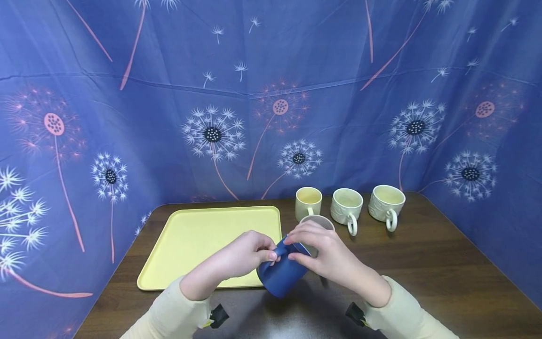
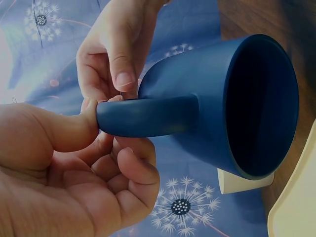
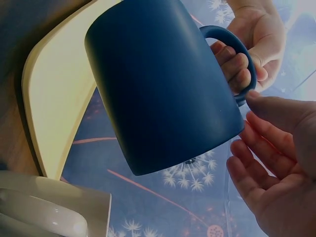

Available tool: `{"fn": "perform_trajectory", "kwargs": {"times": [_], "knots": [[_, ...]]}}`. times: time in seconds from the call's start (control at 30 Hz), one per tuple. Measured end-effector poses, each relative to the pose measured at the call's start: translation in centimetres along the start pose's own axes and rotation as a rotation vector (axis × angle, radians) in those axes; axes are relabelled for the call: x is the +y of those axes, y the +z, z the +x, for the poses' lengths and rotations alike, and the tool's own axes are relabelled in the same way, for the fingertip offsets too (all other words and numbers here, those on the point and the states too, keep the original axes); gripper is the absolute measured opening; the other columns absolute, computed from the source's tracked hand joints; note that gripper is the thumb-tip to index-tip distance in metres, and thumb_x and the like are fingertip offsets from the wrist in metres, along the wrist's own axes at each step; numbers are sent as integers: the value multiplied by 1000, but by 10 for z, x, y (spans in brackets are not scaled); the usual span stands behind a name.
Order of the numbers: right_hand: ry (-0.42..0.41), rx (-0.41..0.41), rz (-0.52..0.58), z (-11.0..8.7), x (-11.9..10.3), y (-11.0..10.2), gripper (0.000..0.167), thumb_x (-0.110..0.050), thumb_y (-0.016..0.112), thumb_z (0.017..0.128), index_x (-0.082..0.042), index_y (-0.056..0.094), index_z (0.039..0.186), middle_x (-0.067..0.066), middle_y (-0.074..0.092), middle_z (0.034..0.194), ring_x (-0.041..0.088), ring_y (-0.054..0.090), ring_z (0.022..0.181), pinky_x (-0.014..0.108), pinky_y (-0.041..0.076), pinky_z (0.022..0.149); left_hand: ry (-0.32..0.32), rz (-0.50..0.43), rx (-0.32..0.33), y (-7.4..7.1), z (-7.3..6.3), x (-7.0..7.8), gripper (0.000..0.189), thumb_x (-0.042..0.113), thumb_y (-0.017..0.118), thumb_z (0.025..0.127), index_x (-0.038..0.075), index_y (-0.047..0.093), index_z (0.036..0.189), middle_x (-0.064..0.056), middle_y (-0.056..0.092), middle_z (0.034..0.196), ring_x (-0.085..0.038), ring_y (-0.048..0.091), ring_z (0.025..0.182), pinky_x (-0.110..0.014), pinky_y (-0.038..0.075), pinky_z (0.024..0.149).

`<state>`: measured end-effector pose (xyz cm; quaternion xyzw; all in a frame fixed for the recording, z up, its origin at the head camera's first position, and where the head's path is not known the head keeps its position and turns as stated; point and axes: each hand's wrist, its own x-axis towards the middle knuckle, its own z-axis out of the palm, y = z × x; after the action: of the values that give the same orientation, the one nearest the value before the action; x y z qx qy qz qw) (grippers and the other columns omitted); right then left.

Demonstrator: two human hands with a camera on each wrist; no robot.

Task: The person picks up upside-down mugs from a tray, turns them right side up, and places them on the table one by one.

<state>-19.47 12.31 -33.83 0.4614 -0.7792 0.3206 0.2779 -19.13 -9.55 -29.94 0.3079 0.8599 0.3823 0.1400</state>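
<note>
A matte dark blue mug (image 1: pixel 284 273) is held up, tilted, just past the tray's right front corner. My left hand (image 1: pixel 247 254) pinches its handle (image 2: pixel 148 117) between thumb and curled fingers. In the left wrist view the mug's dark mouth (image 2: pixel 264 106) points toward the tabletop. My right hand (image 1: pixel 323 249) is at the opposite, base end, with its thumb against the mug near the handle and its fingers loosely extended; in the right wrist view (image 3: pixel 281 158) those fingers are not wrapped round it. A whitish mug (image 1: pixel 327 221) stands behind my right hand, partly hidden by it.
A pale yellow rectangular tray (image 1: pixel 211 235) lies on the left of the dark wooden table (image 1: pixel 423 273). Toward the back right stand three pale mugs: a yellowish one (image 1: pixel 307 207), a cream one (image 1: pixel 346 212) and another cream one (image 1: pixel 385 207). A blue dandelion-patterned cloth (image 1: pixel 254 141) hangs around the table.
</note>
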Motion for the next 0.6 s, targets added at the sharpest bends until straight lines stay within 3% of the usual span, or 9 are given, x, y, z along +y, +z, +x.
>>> {"fn": "perform_trajectory", "kwargs": {"times": [0.43,0.6], "knots": [[-4,-109,21,-3,2,6,25,-12,79,75,-14,69,97,-4,66,97,11,59,94,29,50,83,-7,49,-27,6,0,5,18,9,58,92,7,65,75,3,58,67,-10,49,64,-22,39,57],[-23,-142,36,-4,1,7,19,-13,75,79,-14,66,95,-5,64,97,9,56,96,24,46,86,18,75,-37,7,0,4,18,8,58,92,8,65,75,5,57,66,-7,47,62,-20,38,56]]}}
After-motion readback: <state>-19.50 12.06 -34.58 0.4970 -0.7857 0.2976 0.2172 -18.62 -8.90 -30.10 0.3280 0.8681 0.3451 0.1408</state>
